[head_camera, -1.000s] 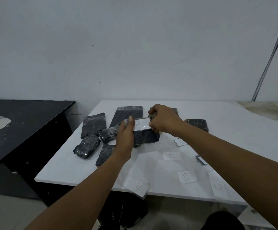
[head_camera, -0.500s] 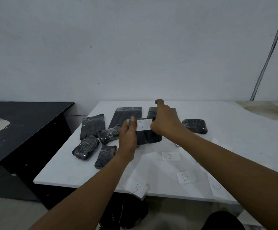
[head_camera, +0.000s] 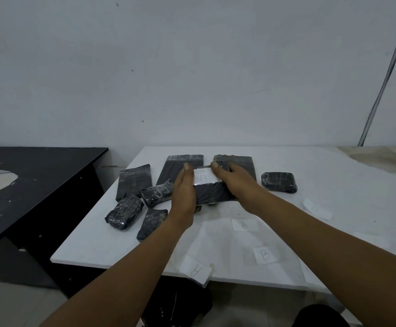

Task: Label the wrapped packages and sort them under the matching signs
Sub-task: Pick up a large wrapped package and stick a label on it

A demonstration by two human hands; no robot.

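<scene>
A black wrapped package point(head_camera: 212, 193) is held just above the white table point(head_camera: 334, 185), a white label marked A point(head_camera: 203, 176) on its top. My left hand point(head_camera: 184, 192) grips its left side and my right hand point(head_camera: 236, 182) its right side, with a fingertip on the label's edge. Several other black wrapped packages lie to the left point(head_camera: 134, 180) and behind point(head_camera: 180, 166), and one lies to the right point(head_camera: 279, 182). Loose paper labels rest on the near part of the table: two marked B point(head_camera: 244, 224) point(head_camera: 265, 254) and one marked A point(head_camera: 196, 271) hanging over the front edge.
A black desk point(head_camera: 34, 182) stands to the left, with a gap between it and the white table. A further paper slip point(head_camera: 317, 209) lies at the right. The far right of the table carries a stained patch point(head_camera: 381, 156). A plain wall rises behind.
My right hand has come down from pressing over the label's top to the package's right side. The package has dropped slightly towards the table, with the A label now fully showing.
</scene>
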